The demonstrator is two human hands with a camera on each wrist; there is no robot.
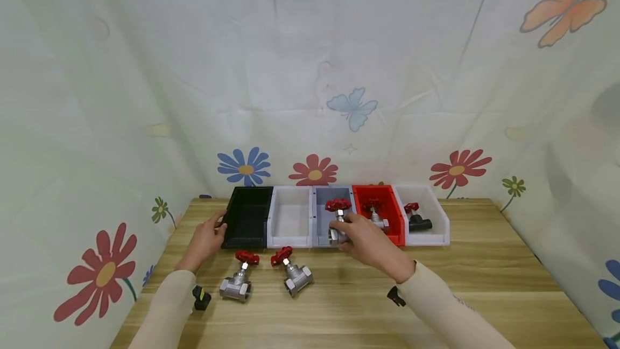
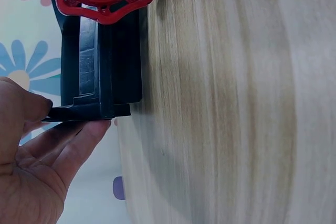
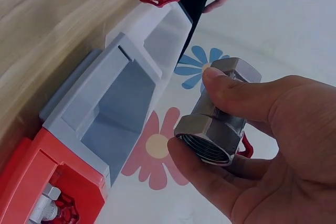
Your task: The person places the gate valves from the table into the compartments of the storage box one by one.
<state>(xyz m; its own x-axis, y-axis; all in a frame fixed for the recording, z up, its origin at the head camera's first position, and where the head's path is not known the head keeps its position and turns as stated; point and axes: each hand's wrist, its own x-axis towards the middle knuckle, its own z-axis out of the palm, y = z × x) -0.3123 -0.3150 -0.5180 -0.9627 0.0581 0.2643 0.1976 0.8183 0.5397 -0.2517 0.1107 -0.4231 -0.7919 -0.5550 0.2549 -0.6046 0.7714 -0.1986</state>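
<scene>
My right hand [image 1: 365, 241] grips a metal gate valve [image 3: 212, 119] by its body, its red handwheel upright over the grey bin [image 1: 321, 214]. In the right wrist view the valve's threaded opening faces the camera, with the thumb on one side and fingers on the other. At the far left, my left hand [image 1: 205, 238] pinches the side wall of the black bin [image 2: 100, 111] between thumb and fingers. Two more gate valves with red handwheels lie on the table in front of the bins, a left one [image 1: 235, 287] and a right one [image 1: 297, 278].
Between the black and grey bins stands a white bin [image 1: 292, 242]. A red bin [image 1: 396, 233] to the right holds a metal valve [image 1: 375, 215]. In the rightmost white bin [image 1: 438, 238] lies a black-bodied valve [image 1: 419, 223]. A printed curtain [image 1: 290, 69] hangs behind the wooden table [image 1: 363, 311].
</scene>
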